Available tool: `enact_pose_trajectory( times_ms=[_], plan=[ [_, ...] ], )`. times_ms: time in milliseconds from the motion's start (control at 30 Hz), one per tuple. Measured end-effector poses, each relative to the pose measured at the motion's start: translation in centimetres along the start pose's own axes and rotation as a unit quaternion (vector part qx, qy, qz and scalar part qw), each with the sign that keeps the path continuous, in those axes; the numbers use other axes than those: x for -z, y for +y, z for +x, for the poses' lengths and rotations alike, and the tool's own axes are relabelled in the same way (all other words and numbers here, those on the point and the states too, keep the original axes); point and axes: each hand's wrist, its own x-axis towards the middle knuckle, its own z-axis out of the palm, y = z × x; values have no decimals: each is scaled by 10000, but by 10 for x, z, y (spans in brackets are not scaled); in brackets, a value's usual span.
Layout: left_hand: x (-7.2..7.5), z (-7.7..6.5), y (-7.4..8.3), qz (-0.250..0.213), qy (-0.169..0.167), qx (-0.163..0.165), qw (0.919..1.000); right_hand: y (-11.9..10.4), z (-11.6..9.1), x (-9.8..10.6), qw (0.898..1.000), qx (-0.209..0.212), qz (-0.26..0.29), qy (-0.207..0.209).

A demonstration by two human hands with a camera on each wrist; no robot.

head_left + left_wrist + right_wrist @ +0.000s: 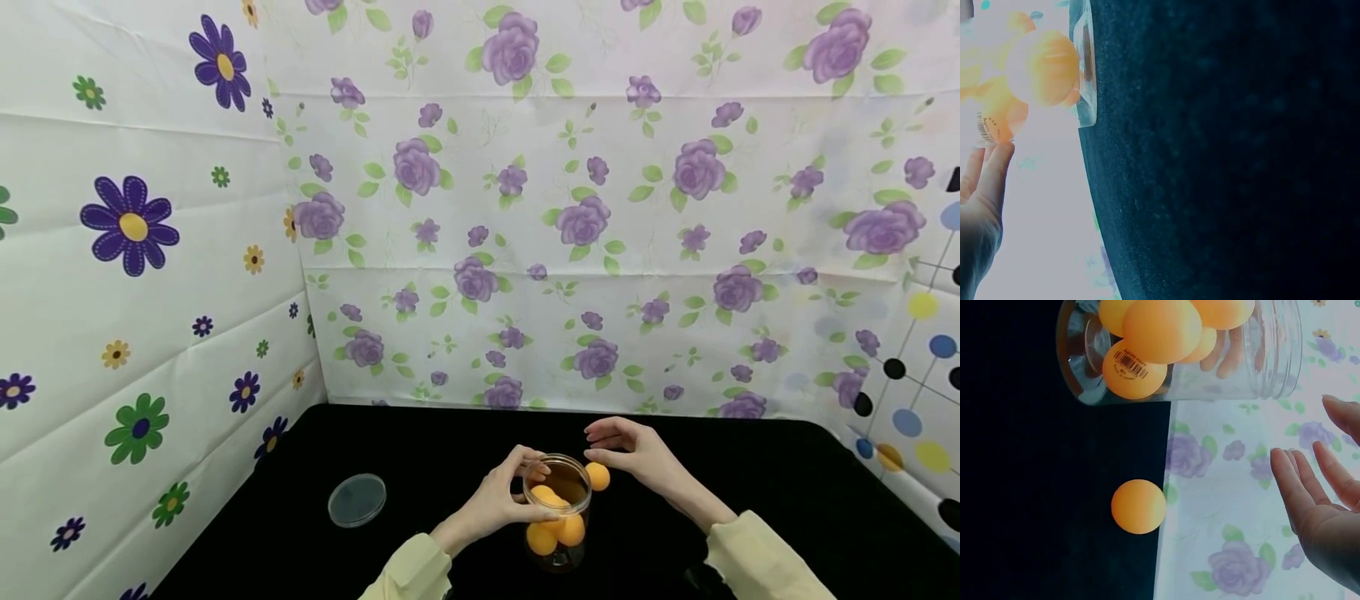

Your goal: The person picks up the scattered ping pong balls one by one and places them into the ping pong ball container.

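My left hand (491,496) holds a clear jar (562,560) around its upper part, fingers at the far side and thumb across the front. The jar stands upright, its mouth uncovered, with several orange ping-pong balls (1161,330) inside. One of them shows printed black lettering and a barcode in the right wrist view. A loose orange ping-pong ball (597,476) appears just right of the jar's rim, apart from the right hand. My right hand (633,450) hovers above that ball, fingers extended and thumb apart, holding nothing. In the left wrist view the jar is overexposed.
A round translucent lid (357,500) lies on the black tabletop (435,442), left of the jar. Flower-patterned sheets (525,167) rise behind and at the left of the table. A dotted sheet (915,375) hangs at the right. A dark object (705,577) lies near the right sleeve.
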Motion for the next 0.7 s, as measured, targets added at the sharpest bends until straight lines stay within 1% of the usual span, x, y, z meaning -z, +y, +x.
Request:
enact_pose_trajectory(
  times_ms=[133,367,700],
  plan=[
    [0,0,0,7,18,3,10000,7,1,1,10000,45,-70,13],
    [0,1,-3,-18,-7,-11,10000,21,1,6,9996,-284,-31,13],
    [0,1,-1,35,-5,-26,10000,44,0,14,9992,-391,28,56]
  ],
)
